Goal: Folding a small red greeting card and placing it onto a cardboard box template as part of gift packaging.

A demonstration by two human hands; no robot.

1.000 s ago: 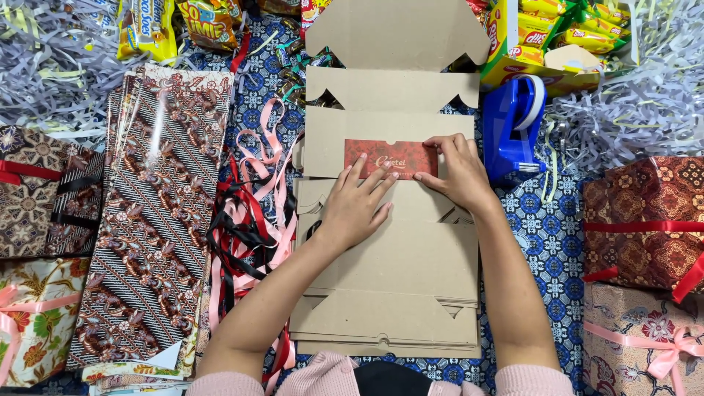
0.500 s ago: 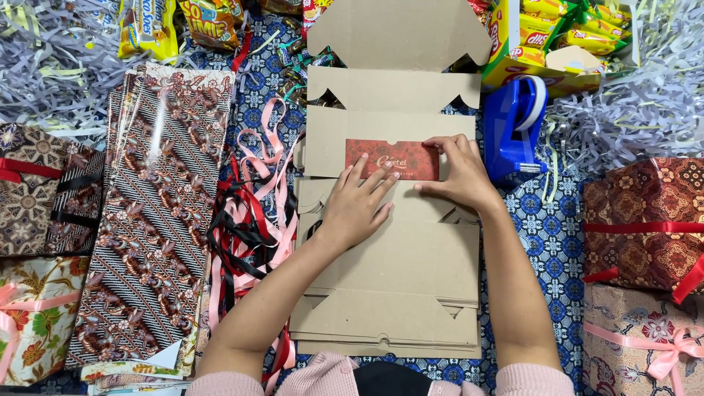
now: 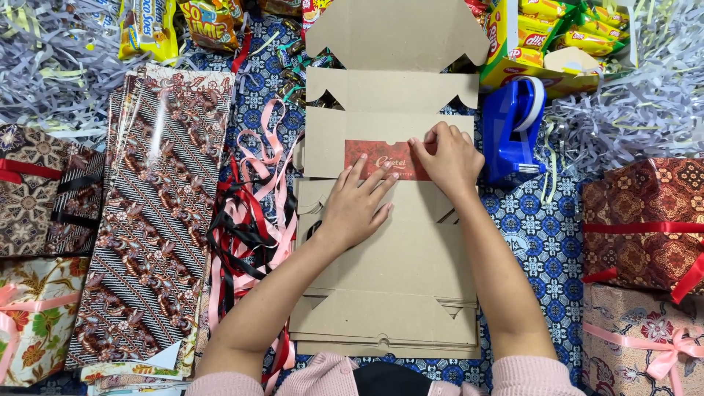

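Moved: both hands stay on the red paper label (image 3: 381, 159); the right hand now curls its fingers at the label's right end.
Left hand (image 3: 357, 207): flat, fingers spread wide, pressing the label's lower edge.
Right hand (image 3: 449, 158): fingertips pinch the label's right end.
Label spot: on a panel of the flat brown cardboard box (image 3: 392, 293).
Beside: blue tape holder (image 3: 513, 128) just right of the box; pink and red ribbons (image 3: 253, 220) on its left.

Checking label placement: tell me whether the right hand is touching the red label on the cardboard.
Touching. The head view shows the right hand with fingertips pressed on the red label.
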